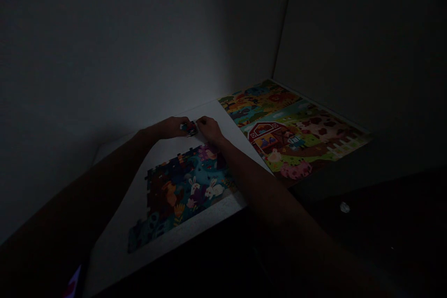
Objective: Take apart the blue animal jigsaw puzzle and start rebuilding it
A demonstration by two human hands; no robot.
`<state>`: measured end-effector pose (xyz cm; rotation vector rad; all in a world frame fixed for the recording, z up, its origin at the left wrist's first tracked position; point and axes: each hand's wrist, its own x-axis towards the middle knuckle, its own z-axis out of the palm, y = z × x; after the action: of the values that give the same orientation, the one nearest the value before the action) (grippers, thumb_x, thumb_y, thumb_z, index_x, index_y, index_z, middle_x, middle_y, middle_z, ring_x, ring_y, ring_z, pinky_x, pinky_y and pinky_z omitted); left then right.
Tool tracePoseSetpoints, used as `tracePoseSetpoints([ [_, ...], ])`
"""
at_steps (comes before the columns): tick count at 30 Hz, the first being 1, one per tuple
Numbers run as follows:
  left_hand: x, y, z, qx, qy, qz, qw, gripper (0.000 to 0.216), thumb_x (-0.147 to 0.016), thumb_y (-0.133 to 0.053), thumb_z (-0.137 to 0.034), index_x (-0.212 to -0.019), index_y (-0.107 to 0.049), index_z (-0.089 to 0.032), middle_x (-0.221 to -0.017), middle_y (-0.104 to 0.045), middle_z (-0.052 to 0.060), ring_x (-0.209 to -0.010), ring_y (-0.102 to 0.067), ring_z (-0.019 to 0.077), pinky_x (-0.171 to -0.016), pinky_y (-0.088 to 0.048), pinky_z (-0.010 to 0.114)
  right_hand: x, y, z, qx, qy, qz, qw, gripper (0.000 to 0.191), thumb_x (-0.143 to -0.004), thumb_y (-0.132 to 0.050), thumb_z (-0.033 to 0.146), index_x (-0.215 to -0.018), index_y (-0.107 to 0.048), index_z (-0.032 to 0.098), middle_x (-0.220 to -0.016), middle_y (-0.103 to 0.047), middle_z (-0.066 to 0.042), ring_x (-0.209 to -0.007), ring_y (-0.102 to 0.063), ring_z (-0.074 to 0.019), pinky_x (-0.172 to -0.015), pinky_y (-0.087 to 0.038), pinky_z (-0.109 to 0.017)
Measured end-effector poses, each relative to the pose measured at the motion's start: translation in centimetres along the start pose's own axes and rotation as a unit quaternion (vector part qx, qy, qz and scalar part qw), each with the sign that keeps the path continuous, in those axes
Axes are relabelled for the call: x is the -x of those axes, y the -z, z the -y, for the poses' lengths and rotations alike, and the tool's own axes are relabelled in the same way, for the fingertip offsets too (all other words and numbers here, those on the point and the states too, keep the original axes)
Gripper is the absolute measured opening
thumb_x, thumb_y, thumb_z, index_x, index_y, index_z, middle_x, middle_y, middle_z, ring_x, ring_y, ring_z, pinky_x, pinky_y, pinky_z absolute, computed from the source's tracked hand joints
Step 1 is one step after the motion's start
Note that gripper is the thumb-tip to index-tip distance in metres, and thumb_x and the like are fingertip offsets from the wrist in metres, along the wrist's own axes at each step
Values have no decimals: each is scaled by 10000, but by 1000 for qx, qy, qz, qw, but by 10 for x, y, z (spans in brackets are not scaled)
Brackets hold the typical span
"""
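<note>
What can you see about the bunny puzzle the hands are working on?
The bunny puzzle lies flat on a white table, only partly built: its far and left edges are jagged with knobs. It looks like printed cardboard, showing two white rabbits, purple and orange shapes and blue-green ground. The right forearm crosses its far right corner. Just beyond it the left hand and right hand pinch loose pieces.

A single head-worn camera looks forward and steeply down from above the person's shoulders, facing a dim wall corner. Both forearms run up from the lower edge to the white bench (pixel 209 221), which lies at arm's length in mid-frame. With only this one view, no part of the scene is shared.
</note>
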<state>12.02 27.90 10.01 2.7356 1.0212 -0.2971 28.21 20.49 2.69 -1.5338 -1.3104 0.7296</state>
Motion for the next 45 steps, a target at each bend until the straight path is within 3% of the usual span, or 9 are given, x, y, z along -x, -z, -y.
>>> tracePoseSetpoints([
  [5, 4, -9, 0, 46, 0, -49, 998, 448, -727, -573, -436, -1104, -622, -197, -1117, -685, 74, -1034, -625, 246, -907, -456, 332, 4, 4, 4, 14, 9, 36, 999, 200, -882, -544, 214, -982, -712, 171, -1026, -733, -60, -945, -652, -178, -842, -474, -262],
  [9, 32, -17, -9, 78, 15, -148, 986, 528, -763, -561, -457, -1207, -586, -172, -1268, -624, 104, -1165, -564, 267, -1005, -428, 374, 7, 5, 4, 7, 22, 37, 999, 220, -891, -535, 232, -1009, -708, 164, -1031, -729, -59, -927, -648, -171, -830, -477, -260],
  [13, 100, -29, -23, 102, 117, -212, 965, 567, -827, -514, -452, -1325, -519, -182, -1360, -571, 111, -1218, -545, 267, -1030, -429, 391, 8, 4, 1, 5, 30, 25, 999, 237, -881, -531, 237, -1003, -710, 141, -1011, -724, -78, -917, -642, -181, -830, -474, -275],
  [18, 200, -70, -44, 182, 251, -180, 933, 534, -879, -428, -530, -1282, -565, -208, -1273, -638, 109, -1144, -608, 275, -919, -515, 409, 8, 3, -1, 1, 29, 25, 999, 264, -847, -536, 238, -1000, -708, 109, -966, -719, -95, -869, -638, -188, -792, -474, -288],
  [21, 241, -102, -57, 202, 276, -194, 919, 537, -895, -376, -535, -1258, -578, -195, -1286, -635, 109, -1162, -604, 269, -985, -490, 430, 10, 3, -4, -8, 36, 20, 999, 265, -822, -531, 250, -977, -709, 130, -955, -717, -78, -851, -628, -184, -781, -476, -296],
  [25, 274, -139, -70, 198, 278, -220, 914, 558, -900, -388, -549, -1289, -558, -187, -1361, -586, 114, -1268, -538, 269, -1078, -428, 462, 9, 1, -8, -21, 45, 7, 999, 256, -797, -531, 280, -916, -709, 140, -905, -714, -69, -816, -619, -183, -759, -479, -303],
  [29, 295, -160, -71, 172, 234, -215, 932, 591, -834, -536, -575, -1308, -552, -222, -1452, -503, 121, -1336, -475, 290, -1103, -404, 479, 10, 0, -11, -38, 57, 2, 998, 279, -794, -514, 299, -930, -701, 142, -878, -709, -65, -777, -617, -178, -752, -485, -312],
  [33, 306, -165, -67, 177, 194, -202, 944, 614, -819, -572, -589, -1316, -557, -229, -1504, -436, 124, -1361, -443, 296, -1093, -422, 453, 14, 6, -11, -6, 98, 0, 995, 287, -798, -518, 324, -932, -705, 151, -888, -713, -67, -803, -622, -186, -786, -482, -318],
  [45, 294, -169, -62, 161, 197, -227, 940, 574, -761, -606, -622, -1176, -660, -229, -1416, -536, 120, -1264, -540, 332, -1064, -449, 460, 21, 21, -6, 103, 61, -20, 993, 272, -817, -493, 251, -976, -696, 164, -983, -724, -61, -909, -632, -179, -835, -471, -290],
])
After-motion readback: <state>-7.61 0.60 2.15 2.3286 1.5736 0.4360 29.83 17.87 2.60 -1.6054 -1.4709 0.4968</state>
